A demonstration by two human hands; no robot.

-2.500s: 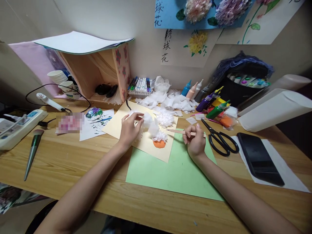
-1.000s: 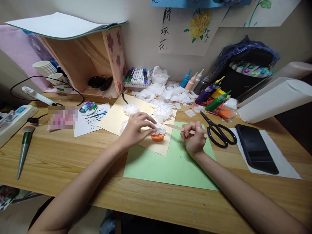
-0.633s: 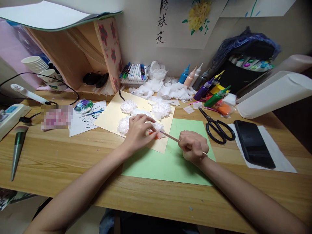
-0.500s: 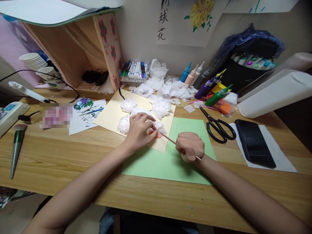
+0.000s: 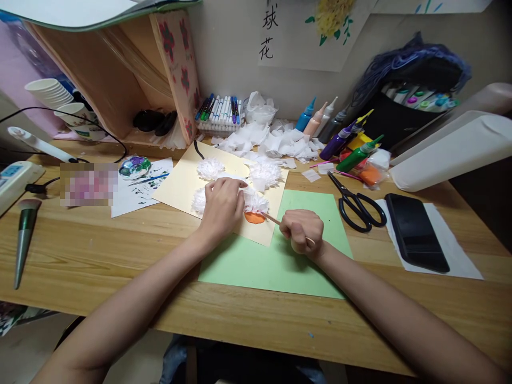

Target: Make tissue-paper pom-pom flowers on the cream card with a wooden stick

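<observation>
My right hand [image 5: 302,232] is closed in a fist around a thin wooden stick [image 5: 273,219]. The stick's far tip touches the lower edge of a white tissue-paper cluster [image 5: 257,202], beside an orange patch [image 5: 255,217]. My left hand [image 5: 222,207] rests over the cream paper [image 5: 256,233], fingers bent and slightly apart, nothing visible in them. It partly hides another white cluster [image 5: 199,201]. Two more fluffy clusters lie higher up on the sheet, and a black curved strip [image 5: 198,150] marks its top left corner. Beneath lies green paper [image 5: 276,269].
Loose white tissue squares [image 5: 272,141] are heaped behind the paper. Black scissors [image 5: 357,205] and a phone [image 5: 416,232] lie to the right. Paint bottles [image 5: 359,153] stand or lean at the back. On the left are a makeup-type brush [image 5: 26,242] and a paint-marked sheet [image 5: 146,186].
My left hand has drawn left from the orange patch, which now shows more fully. My right hand has shifted slightly left, still holding the stick. The whole view has moved a little.
</observation>
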